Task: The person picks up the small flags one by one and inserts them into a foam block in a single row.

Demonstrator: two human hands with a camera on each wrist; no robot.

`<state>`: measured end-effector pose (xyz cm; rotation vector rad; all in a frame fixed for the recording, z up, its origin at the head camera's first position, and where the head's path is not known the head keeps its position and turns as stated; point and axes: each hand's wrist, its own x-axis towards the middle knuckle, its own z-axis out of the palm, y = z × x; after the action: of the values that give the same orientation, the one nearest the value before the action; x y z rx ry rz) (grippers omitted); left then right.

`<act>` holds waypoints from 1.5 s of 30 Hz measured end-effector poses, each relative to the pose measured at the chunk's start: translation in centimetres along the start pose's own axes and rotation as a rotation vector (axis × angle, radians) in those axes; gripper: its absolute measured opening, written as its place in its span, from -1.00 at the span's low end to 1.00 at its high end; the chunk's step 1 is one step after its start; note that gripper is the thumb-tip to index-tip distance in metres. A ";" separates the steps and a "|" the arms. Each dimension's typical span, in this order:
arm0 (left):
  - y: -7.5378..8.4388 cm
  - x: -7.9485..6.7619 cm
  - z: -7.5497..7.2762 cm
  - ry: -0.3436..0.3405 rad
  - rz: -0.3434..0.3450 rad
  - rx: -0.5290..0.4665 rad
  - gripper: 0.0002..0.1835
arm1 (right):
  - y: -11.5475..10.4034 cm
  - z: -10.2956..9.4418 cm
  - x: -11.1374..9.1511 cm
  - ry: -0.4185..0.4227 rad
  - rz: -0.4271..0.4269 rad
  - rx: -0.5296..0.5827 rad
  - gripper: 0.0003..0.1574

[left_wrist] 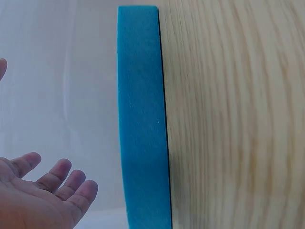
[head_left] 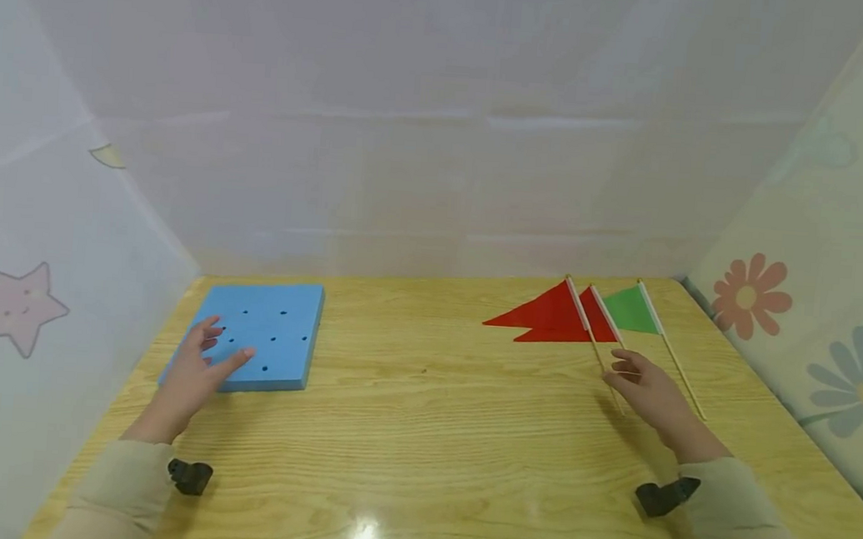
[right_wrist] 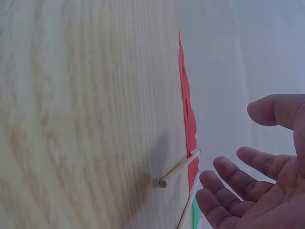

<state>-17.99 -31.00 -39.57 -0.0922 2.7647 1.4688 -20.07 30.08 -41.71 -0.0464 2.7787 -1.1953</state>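
A blue foam board [head_left: 295,306] with several small holes in its top lies at the left of the table; its thick side face [left_wrist: 144,119] fills the middle of the left wrist view. Over the board's left part hovers my left hand [head_left: 194,374], fingers loosely bent and holding nothing. Two red pennant flags [head_left: 545,311] overlap at the right, and a green flag [head_left: 633,309] lies beside them, all on thin sticks. My right hand [head_left: 651,395] is above the flag sticks, thumb and fingers apart, gripping nothing. In the right wrist view one stick [right_wrist: 178,169] points toward the camera.
The wooden table [head_left: 405,435] has a pale cloth backdrop [head_left: 438,178] behind it and patterned cloth walls at both sides. Each sleeve carries a small black camera mount [head_left: 191,476] at the wrist.
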 end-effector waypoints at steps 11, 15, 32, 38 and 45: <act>-2.8 0.0 -2.3 0.062 -0.102 -0.074 0.10 | 0.9 -0.1 -0.1 -0.018 0.052 0.066 -0.18; -3.6 0.0 -3.1 0.085 -0.133 -0.067 0.09 | 1.2 0.0 0.0 -0.027 0.071 0.102 -0.17; -4.9 0.7 -4.7 0.081 -0.258 -0.156 0.06 | 2.7 0.1 0.9 0.016 0.126 0.143 -0.19; -5.9 0.9 -4.9 0.033 -0.263 -0.162 0.06 | 2.9 0.5 1.0 0.068 0.136 0.131 -0.24; -6.5 0.8 -5.1 -0.032 -0.244 -0.140 0.09 | 2.7 0.8 1.3 0.098 0.140 0.019 -0.30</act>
<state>-18.37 -38.88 -42.10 -0.3879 2.5146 1.5779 -21.20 31.27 -44.31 0.2104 2.7981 -1.2197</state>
